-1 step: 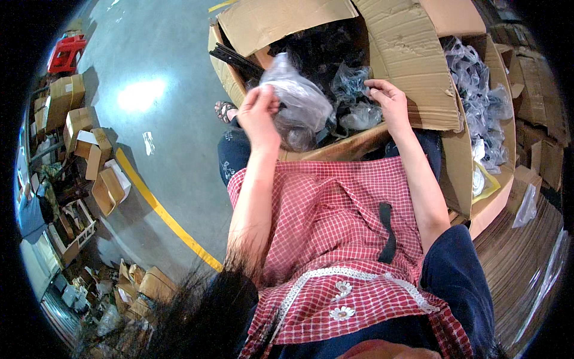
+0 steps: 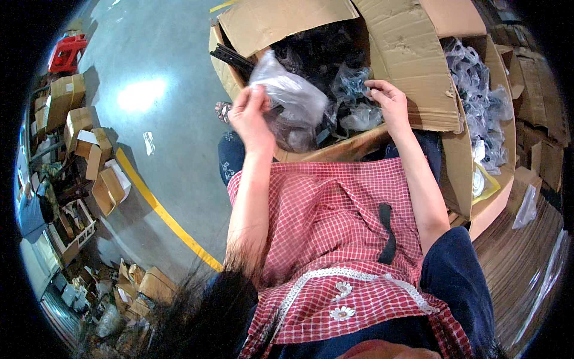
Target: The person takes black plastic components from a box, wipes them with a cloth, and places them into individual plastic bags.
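Observation:
My left hand (image 2: pixel 251 116) is closed on a clear plastic bag (image 2: pixel 292 93), holding its edge between thumb and fingers. The bag is slightly blurred and hangs over the near left part of an open cardboard box (image 2: pixel 353 142). Over the box's right side is my right hand (image 2: pixel 391 106), thumb and fingertips drawn together; whatever they pinch is too small to make out. Just below and left of those fingertips lie more crumpled clear bags (image 2: pixel 362 116). Dark pieces (image 2: pixel 323 51) fill the deeper part of the box, their kind unclear.
Black strips (image 2: pixel 230 57) stick out at the box's left corner. A second carton (image 2: pixel 493 179) on the right holds several clear bags (image 2: pixel 478 90). Flattened cardboard (image 2: pixel 508 263) lies at lower right. Across the floor's yellow line (image 2: pixel 167 218) stand small cartons (image 2: pixel 107 188) and a red stool (image 2: pixel 67 52).
My left hand has moved a little to the left and nearer to me, drawing the plastic bag along. My right hand stays in place.

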Motion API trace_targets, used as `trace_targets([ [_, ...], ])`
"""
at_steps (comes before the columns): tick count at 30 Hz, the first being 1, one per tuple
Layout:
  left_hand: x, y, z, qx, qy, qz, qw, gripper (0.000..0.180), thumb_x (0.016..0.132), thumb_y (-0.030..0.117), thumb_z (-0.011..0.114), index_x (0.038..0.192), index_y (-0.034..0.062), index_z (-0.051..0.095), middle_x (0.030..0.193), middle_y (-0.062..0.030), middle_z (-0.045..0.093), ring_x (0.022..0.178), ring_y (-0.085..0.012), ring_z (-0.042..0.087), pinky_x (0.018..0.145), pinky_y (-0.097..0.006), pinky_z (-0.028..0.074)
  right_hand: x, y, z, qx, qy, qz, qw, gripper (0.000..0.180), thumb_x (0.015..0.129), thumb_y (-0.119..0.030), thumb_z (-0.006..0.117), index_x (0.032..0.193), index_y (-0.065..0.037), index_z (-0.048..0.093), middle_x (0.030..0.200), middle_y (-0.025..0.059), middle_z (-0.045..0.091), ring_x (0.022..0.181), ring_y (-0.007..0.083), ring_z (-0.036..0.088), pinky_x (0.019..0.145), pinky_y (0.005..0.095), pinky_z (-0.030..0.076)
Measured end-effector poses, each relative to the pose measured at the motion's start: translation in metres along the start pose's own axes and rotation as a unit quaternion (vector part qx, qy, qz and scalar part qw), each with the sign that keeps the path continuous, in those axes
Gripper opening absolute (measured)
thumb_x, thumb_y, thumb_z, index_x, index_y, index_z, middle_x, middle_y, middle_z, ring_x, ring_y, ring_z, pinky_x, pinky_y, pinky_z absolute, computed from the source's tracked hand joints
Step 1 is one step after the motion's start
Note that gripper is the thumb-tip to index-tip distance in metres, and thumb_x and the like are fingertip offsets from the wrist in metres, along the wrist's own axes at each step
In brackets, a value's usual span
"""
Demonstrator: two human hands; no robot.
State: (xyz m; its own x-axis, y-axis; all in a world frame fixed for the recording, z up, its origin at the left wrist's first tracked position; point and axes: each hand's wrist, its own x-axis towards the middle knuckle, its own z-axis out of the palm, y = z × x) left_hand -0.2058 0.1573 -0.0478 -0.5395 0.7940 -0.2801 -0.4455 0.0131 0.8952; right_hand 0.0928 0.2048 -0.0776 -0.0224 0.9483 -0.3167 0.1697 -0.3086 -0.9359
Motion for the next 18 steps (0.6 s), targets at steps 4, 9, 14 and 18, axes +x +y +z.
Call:
trace_targets([
  [4, 0.003, 0.04, -0.013, -0.115, 0.047, 0.096, 0.988, 0.007, 0.1, 0.013, 0.057, 0.095, 0.0078, 0.059, 0.086, -0.001, 0.061, 0.075, -0.0124, 0.055, 0.066, -0.027, 0.043, 0.004, 0.011, -0.001, -0.011, 0.0, -0.009, 1.0, 0.027, 0.087, -0.006, 0.062, 0.113, -0.005, 0.071, 0.095, 0.0067, 0.072, 0.09, 0.0124, 0.066, 0.081, 0.0272, 0.051],
  [9, 0.04, -0.008, -0.077, -0.16, 0.147, -0.165, 0.962, 0.008, 0.101, 0.017, 0.055, 0.098, 0.0102, 0.059, 0.085, 0.0003, 0.06, 0.078, -0.0113, 0.057, 0.07, -0.027, 0.045, 0.002, 0.026, 0.031, -0.265, -0.045, -0.109, 0.957, 0.033, 0.084, -0.012, 0.063, 0.116, -0.005, 0.066, 0.113, 0.0151, 0.065, 0.091, 0.0267, 0.067, 0.084, 0.0366, 0.053],
  [14, 0.038, -0.009, -0.072, -0.157, 0.138, -0.17, 0.963, 0.01, 0.1, 0.018, 0.057, 0.105, 0.01, 0.061, 0.09, 0.0006, 0.061, 0.081, -0.0108, 0.057, 0.071, -0.027, 0.046, 0.009, 0.013, 0.098, -0.369, -0.145, -0.243, 0.886, 0.059, 0.083, -0.031, 0.074, 0.132, -0.006, 0.054, 0.135, 0.0219, 0.051, 0.122, 0.037, 0.055, 0.1, 0.0437, 0.049],
  [18, 0.041, -0.014, -0.078, -0.177, 0.141, -0.174, 0.958, 0.009, 0.099, 0.015, 0.059, 0.106, 0.0086, 0.059, 0.092, -0.0007, 0.062, 0.081, -0.0131, 0.058, 0.072, -0.028, 0.048, 0.015, -0.004, 0.142, -0.404, -0.164, -0.17, 0.884, 0.055, 0.083, -0.035, 0.074, 0.131, -0.014, 0.058, 0.133, 0.0226, 0.052, 0.123, 0.0389, 0.055, 0.1, 0.0443, 0.049],
])
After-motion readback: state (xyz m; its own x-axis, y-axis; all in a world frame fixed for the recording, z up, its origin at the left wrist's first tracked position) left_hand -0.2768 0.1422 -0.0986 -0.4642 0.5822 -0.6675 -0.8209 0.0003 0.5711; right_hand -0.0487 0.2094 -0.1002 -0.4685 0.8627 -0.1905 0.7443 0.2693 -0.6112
